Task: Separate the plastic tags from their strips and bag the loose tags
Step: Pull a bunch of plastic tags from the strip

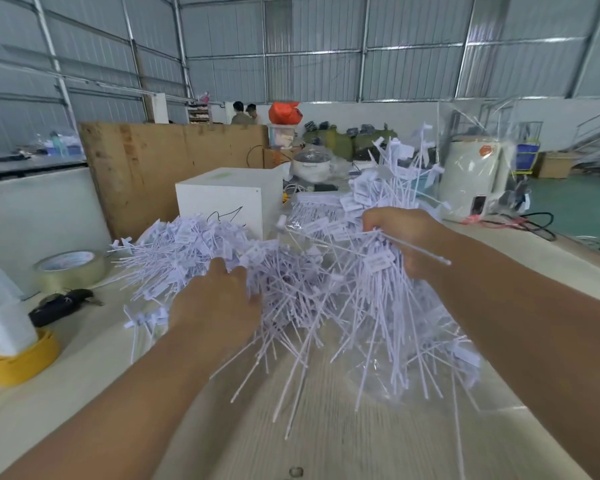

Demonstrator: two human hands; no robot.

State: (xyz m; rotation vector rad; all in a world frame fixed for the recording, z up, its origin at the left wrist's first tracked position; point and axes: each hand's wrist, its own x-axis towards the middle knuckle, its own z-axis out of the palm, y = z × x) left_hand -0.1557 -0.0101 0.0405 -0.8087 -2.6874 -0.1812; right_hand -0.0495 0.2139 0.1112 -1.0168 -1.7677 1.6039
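A big heap of loose white plastic tags (194, 251) with long thin tails covers the middle of the table. My left hand (222, 299) reaches into the heap, its fingertips buried among the tags. My right hand (406, 237) grips a thick bunch of tags (378, 285) held above the table, tails hanging down and flag ends sticking up behind it. A clear plastic bag (378, 375) lies under the hanging tails at the right. More tags still on strips (312, 206) lie behind the heap.
A white box (222, 199) stands behind the heap. A roll of clear tape (70, 268), a dark key fob (59, 306) and a yellow-rimmed white object (11, 355) lie at the left. A white appliance (471, 178) stands at the back right with cables beside it.
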